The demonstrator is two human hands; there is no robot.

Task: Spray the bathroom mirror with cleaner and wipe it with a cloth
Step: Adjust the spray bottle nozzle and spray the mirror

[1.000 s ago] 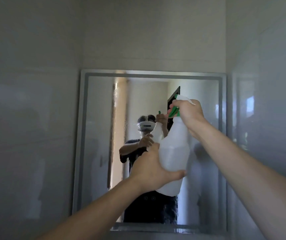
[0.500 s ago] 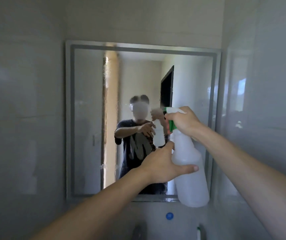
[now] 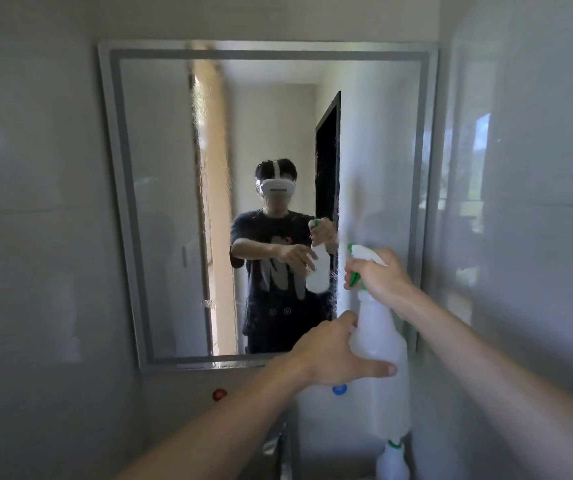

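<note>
A white spray bottle (image 3: 380, 336) is held up in front of the lower right corner of the mirror (image 3: 160, 202), roughly upright, with its white spray head (image 3: 364, 255) turned towards the glass. The right grip (image 3: 380, 279) is closed round the neck of the bottle just under the head, and its fingers are curled over the green trigger (image 3: 354, 280); whether the trigger is fully squeezed cannot be told. The left grip (image 3: 331, 355) is wrapped round the bottle's body lower down, the thumb laid across the near side and the other fingers hidden behind the plastic. Both forearms are stretched forward from the bottom edge of the view. The mirror is set in a grey frame on a pale tiled wall (image 3: 35, 237), and a rippled, wet-looking streak (image 3: 205, 140) is seen running down the glass left of centre. In the glass the person's reflection (image 3: 271, 271) is shown in a dark printed T-shirt with the same bottle held in both hands. Below the mirror a red dot (image 3: 219, 394) and a blue dot (image 3: 339, 389) are seen on the wall, well apart. A second white bottle with a green collar (image 3: 393, 462) is partly visible at the bottom edge, just under the held one.
</note>
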